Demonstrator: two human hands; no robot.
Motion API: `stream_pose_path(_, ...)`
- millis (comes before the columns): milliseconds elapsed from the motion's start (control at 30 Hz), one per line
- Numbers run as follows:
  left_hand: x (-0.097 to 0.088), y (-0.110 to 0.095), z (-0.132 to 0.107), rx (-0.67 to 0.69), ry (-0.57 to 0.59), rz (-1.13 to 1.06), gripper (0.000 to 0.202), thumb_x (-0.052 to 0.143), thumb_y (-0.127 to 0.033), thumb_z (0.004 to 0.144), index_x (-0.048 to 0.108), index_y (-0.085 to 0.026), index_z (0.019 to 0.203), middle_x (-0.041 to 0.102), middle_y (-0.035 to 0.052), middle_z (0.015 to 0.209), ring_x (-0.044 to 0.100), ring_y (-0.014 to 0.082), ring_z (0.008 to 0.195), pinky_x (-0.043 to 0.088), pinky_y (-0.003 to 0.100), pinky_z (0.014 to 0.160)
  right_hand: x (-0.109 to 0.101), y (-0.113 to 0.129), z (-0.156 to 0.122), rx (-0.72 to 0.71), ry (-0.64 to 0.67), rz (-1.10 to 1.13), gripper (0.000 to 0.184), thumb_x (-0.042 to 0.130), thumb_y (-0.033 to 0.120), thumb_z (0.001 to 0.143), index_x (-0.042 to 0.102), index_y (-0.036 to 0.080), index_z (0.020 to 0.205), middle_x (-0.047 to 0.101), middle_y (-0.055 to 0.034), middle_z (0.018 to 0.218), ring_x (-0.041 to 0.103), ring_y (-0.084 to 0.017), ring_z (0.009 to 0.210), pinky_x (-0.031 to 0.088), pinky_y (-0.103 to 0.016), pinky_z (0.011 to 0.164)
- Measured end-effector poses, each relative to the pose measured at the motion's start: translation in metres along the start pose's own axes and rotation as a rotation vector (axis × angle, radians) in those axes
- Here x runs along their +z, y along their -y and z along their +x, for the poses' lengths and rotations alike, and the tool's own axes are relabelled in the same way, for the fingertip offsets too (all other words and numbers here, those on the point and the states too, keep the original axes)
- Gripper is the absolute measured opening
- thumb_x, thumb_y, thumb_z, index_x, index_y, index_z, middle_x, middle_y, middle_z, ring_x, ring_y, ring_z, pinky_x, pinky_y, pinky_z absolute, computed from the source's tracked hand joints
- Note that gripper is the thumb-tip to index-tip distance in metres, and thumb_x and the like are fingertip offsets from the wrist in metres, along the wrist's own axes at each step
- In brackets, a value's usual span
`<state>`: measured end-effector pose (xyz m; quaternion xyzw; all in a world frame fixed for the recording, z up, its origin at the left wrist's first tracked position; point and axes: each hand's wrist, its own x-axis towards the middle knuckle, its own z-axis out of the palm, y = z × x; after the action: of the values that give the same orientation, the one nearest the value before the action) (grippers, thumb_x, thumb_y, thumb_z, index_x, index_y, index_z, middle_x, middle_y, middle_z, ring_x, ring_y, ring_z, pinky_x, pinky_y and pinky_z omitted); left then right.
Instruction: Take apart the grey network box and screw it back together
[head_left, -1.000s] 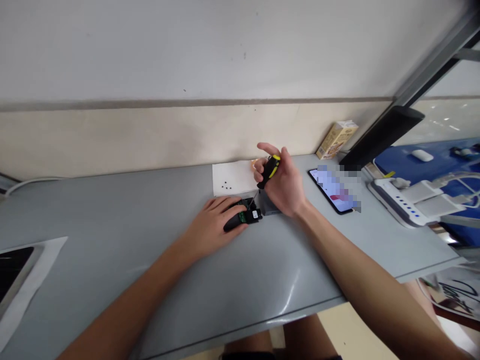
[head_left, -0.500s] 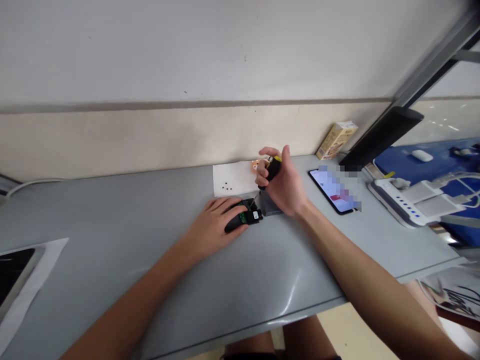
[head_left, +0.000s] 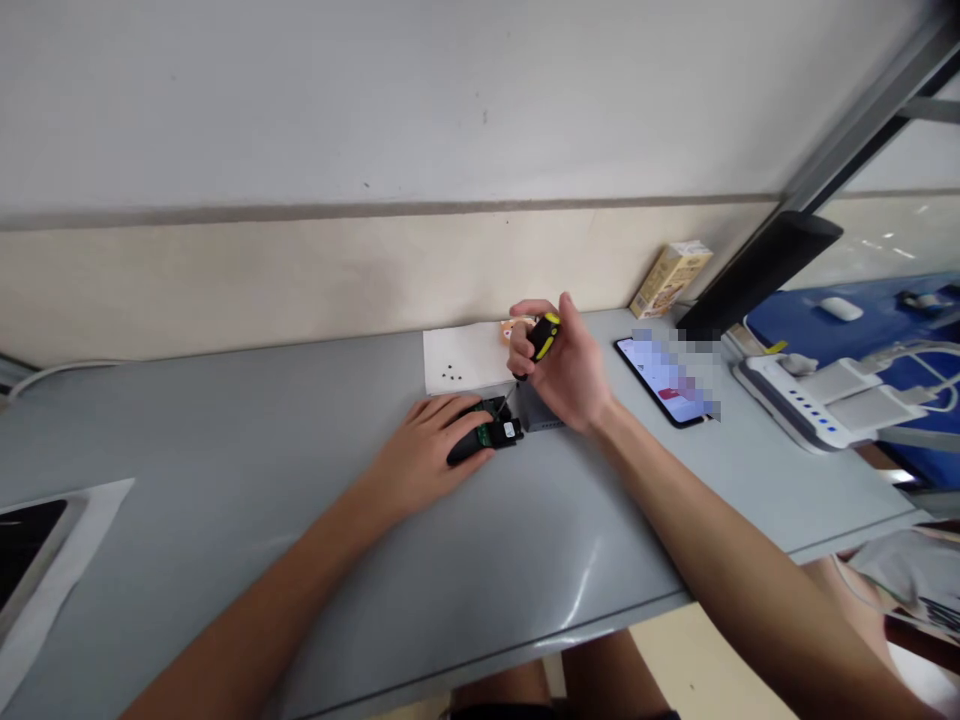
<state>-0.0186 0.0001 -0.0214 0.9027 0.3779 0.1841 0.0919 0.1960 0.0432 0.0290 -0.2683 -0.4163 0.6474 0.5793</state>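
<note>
While left hand (head_left: 420, 452) pins device (head_left: 498, 433) to surface (head_left: 225, 430), right hand (head_left: 574, 372) pinches screwdriver (head_left: 545, 336), tip at device's one o'clock; turning needs steadiness.

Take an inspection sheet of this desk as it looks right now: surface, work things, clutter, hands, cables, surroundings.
Surface: grey table, smooth, with a glare patch near the front edge.
Job's things: black device with a green board showing; black-and-yellow screwdriver, tip angled down at the device; small screws on a white paper sheet behind it.
Clutter: grey box beside the device; lit phone; carton at the wall; dark screen at far left.
Hands: left hand lies over the device, gripping it; right hand closed on the screwdriver.
Cables: white cable, far left by the wall.
Surroundings: pale wall; white unit to the right.
</note>
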Motion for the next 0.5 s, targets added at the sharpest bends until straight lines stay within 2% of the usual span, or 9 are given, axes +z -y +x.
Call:
stream_pose_path(100, 0.0002, 0.0003, -0.0002, 0.000, -0.004, -0.008, 0.032, 0.059, -0.040, 0.102, 0.064, -0.027, 0.130, 0.062, 0.0072, 0.143, 0.055, 0.0273, 0.133, 0.044, 0.048, 0.112, -0.0020, 0.0040, -0.0004, 0.042, 0.040, 0.078, 0.038, 0.071, 0.059, 0.087, 0.060, 0.023, 0.085, 0.057, 0.0012, 0.077, 0.056, -0.012, 0.065, 0.049, -0.029, 0.063)
stream_pose_path(200, 0.0010, 0.0009, -0.0003, -0.003, -0.013, -0.013, 0.032, 0.059, -0.040, 0.101, 0.064, -0.028, 0.130, 0.062, 0.0071, 0.144, 0.056, 0.0279, 0.133, 0.044, 0.049, 0.112, -0.0041, 0.0044, -0.0010, 0.038, 0.009, 0.091, 0.039, 0.080, 0.053, 0.081, 0.055, 0.023, 0.082, 0.064, -0.0006, 0.092, 0.064, -0.013, 0.076, 0.052, -0.029, 0.068)
stream_pose_path(267, 0.0012, 0.0009, -0.0001, -0.002, -0.011, -0.012, 0.032, 0.059, -0.041, 0.102, 0.064, -0.028, 0.130, 0.062, 0.0069, 0.144, 0.056, 0.0278, 0.133, 0.044, 0.049, 0.112, -0.0047, 0.0028, -0.0006, 0.011, -0.022, 0.051, 0.046, 0.083, 0.053, 0.078, 0.048, 0.023, 0.078, 0.063, 0.0012, 0.087, 0.060, -0.011, 0.067, 0.048, -0.027, 0.060)
stream_pose_path(367, 0.0006, 0.0004, 0.0004, -0.002, -0.008, -0.009, 0.032, 0.059, -0.042, 0.102, 0.064, -0.028, 0.130, 0.062, 0.0066, 0.144, 0.055, 0.0276, 0.133, 0.044, 0.048, 0.112, -0.0043, 0.0000, 0.0010, -0.039, -0.046, -0.029, 0.053, 0.080, 0.058, 0.081, 0.040, 0.024, 0.073, 0.045, 0.0073, 0.063, 0.041, -0.008, 0.049, 0.036, -0.025, 0.049)
stream_pose_path(433, 0.0001, 0.0001, 0.0005, -0.002, -0.004, -0.005, 0.032, 0.058, -0.042, 0.102, 0.064, -0.027, 0.130, 0.062, 0.0068, 0.144, 0.055, 0.0277, 0.133, 0.044, 0.048, 0.111, -0.0035, -0.0002, 0.0021, -0.063, -0.052, -0.051, 0.052, 0.077, 0.061, 0.082, 0.041, 0.024, 0.074, 0.035, 0.0086, 0.059, 0.034, -0.008, 0.048, 0.033, -0.025, 0.048)
stream_pose_path(500, -0.0002, 0.0000, 0.0004, -0.001, 0.000, -0.003, 0.032, 0.058, -0.041, 0.102, 0.064, -0.026, 0.130, 0.062, 0.0070, 0.144, 0.056, 0.0277, 0.133, 0.045, 0.048, 0.111, -0.0029, 0.0017, 0.0025, -0.047, -0.047, -0.042, 0.047, 0.072, 0.066, 0.084, 0.051, 0.025, 0.080, 0.038, 0.0072, 0.061, 0.037, -0.009, 0.050, 0.035, -0.026, 0.050)
